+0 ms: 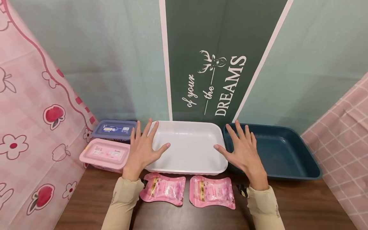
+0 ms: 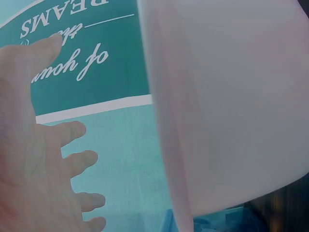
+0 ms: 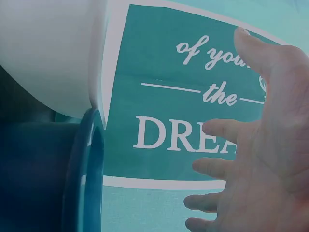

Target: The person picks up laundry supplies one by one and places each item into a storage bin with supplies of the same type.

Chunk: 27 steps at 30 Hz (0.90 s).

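My left hand (image 1: 143, 150) is held with fingers spread over the left end of a white tray (image 1: 189, 147), gripping nothing. Over the tray's right end and the near side of a dark blue tray (image 1: 283, 153), my right hand (image 1: 244, 150) is spread the same way, also holding nothing. Both wrist views show the hands raised apart from the tray rims. Two pink pouches (image 1: 165, 189) lie flat in front of the white tray, the second pouch (image 1: 212, 192) to the right. Left of my left hand sit a pink lidded box (image 1: 106, 154) and a blue lidded box (image 1: 115, 129).
Everything stands on a brown wooden table (image 1: 304, 204). A green printed cloth (image 1: 138, 64) hangs behind the trays. Pink patterned cloths border the left side (image 1: 37, 134) and the right side (image 1: 342, 143).
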{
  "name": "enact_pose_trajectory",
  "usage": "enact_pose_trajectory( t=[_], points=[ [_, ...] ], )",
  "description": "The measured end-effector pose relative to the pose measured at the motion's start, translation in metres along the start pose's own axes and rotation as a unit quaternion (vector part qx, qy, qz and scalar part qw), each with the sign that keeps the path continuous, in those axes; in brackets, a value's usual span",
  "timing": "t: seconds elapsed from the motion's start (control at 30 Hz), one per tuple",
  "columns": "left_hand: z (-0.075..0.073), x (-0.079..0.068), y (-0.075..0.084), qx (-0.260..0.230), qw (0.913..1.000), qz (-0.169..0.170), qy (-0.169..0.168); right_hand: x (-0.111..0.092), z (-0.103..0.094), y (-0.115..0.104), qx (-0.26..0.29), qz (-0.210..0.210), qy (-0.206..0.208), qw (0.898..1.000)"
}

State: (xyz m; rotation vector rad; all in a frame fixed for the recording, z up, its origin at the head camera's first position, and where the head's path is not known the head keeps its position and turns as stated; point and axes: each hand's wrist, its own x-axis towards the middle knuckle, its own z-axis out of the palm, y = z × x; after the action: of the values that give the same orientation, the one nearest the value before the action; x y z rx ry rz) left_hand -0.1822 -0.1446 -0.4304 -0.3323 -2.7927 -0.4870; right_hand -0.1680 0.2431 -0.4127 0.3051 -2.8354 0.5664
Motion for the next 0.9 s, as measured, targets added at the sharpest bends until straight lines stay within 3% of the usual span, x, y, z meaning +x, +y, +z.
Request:
enact_pose_trajectory(
  t=[0.37, 0.9],
  points=[
    [0.007, -0.002, 0.01, 0.01, 0.9996, 0.025, 0.013, -0.004, 0.005, -0.006, 0.003, -0.014, -0.016, 1.0],
    [0.015, -0.008, 0.041, 0.001, 0.9976, 0.066, -0.022, -0.037, 0.014, -0.02, 0.022, -0.115, 0.051, 0.992]
  ],
)
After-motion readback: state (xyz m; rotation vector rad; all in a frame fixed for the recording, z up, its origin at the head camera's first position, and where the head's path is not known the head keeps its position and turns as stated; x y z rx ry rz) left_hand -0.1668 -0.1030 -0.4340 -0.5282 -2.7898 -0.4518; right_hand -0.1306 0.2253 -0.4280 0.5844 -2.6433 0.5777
